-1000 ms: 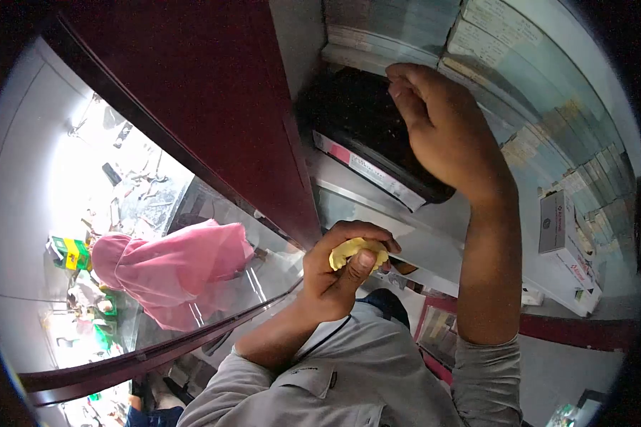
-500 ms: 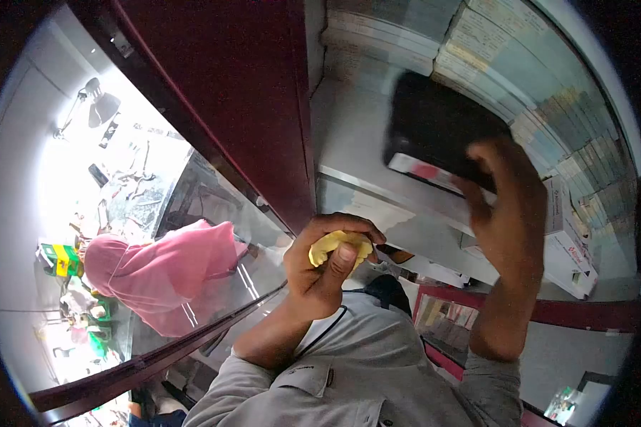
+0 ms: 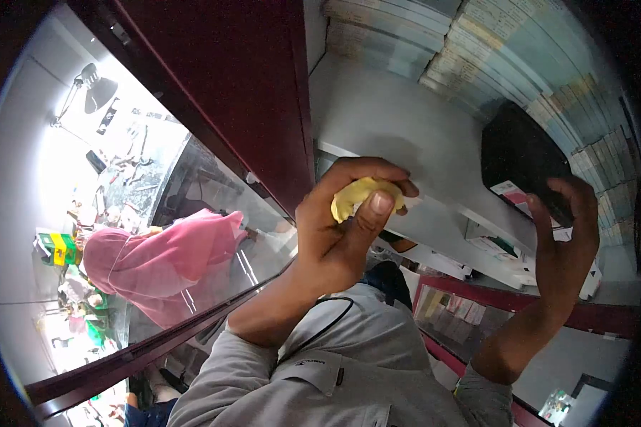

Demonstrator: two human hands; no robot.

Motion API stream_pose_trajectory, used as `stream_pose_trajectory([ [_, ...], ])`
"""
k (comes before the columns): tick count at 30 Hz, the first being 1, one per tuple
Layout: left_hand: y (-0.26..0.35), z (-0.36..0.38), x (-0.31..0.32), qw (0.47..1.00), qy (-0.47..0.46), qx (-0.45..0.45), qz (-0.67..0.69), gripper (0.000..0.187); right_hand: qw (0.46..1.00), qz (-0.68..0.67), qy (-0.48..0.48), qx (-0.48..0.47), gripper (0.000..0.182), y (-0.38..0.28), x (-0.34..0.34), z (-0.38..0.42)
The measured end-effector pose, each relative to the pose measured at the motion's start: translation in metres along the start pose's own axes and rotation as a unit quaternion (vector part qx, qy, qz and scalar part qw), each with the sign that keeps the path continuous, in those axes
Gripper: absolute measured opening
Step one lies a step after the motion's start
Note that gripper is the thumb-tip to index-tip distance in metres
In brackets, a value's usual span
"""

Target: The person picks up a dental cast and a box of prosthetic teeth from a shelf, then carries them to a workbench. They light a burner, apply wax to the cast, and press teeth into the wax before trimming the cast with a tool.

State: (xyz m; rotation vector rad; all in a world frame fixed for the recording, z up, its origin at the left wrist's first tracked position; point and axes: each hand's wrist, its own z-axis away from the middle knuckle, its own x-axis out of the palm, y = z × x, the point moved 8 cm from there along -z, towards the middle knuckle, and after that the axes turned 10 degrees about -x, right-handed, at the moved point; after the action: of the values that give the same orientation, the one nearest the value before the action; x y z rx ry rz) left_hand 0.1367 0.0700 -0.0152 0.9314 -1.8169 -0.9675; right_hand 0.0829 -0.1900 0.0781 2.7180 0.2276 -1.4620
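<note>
A yellow, scalloped, curved piece that looks like a dental cast (image 3: pixel 347 196) sits in my left hand (image 3: pixel 331 228), its thumb pressed over the front and fingers curled round behind. Out to the right, my right hand (image 3: pixel 573 228) is curved about the near end of a black box (image 3: pixel 520 146), thumb across its front face and fingers at its right side. A white and pink label shows on that front face. The box is on the grey shelf (image 3: pixel 384 107), against stacked boxes.
Pale stacked boxes (image 3: pixel 541 53) line the back of the shelf. A dark red panel (image 3: pixel 228 78) stands left of it. Beyond glass, a person in a pink head covering (image 3: pixel 164 263) is at a lit workbench (image 3: pixel 149 149) with a desk lamp (image 3: pixel 101 92). Below right is a red-edged cabinet (image 3: pixel 456 313).
My right hand and the black box have moved right, to the stacked boxes. My left hand has risen slightly and shifted right with the dental cast.
</note>
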Motion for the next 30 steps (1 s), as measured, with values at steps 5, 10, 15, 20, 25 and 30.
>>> stream_pose_trajectory([
  [5, 0.004, 0.004, 0.006, 0.999, 0.011, -0.008, 0.033, 0.027, 0.966, -0.058, 0.122, -0.223, 0.046, -0.076, 0.010, -0.058],
  [10, 0.000, 0.014, 0.008, 1.000, 0.002, -0.016, 0.000, 0.027, 0.952, -0.017, 0.177, -0.250, 0.075, -0.118, 0.034, -0.136],
  [15, 0.000, 0.015, 0.002, 1.000, 0.019, -0.014, -0.013, 0.029, 0.947, 0.135, 0.210, -0.202, 0.109, -0.136, 0.062, -0.160],
  [20, -0.002, 0.013, -0.004, 0.999, 0.041, -0.009, 0.009, 0.026, 0.930, 0.213, 0.247, -0.168, 0.105, -0.125, 0.076, -0.178],
  [25, 0.001, 0.015, -0.006, 0.999, 0.034, 0.006, 0.018, 0.026, 0.923, 0.288, 0.229, -0.109, 0.104, -0.121, 0.086, -0.198],
  [30, 0.005, 0.019, -0.011, 0.999, 0.041, 0.000, 0.008, 0.026, 0.919, 0.259, 0.245, -0.170, 0.088, -0.122, 0.080, -0.183],
])
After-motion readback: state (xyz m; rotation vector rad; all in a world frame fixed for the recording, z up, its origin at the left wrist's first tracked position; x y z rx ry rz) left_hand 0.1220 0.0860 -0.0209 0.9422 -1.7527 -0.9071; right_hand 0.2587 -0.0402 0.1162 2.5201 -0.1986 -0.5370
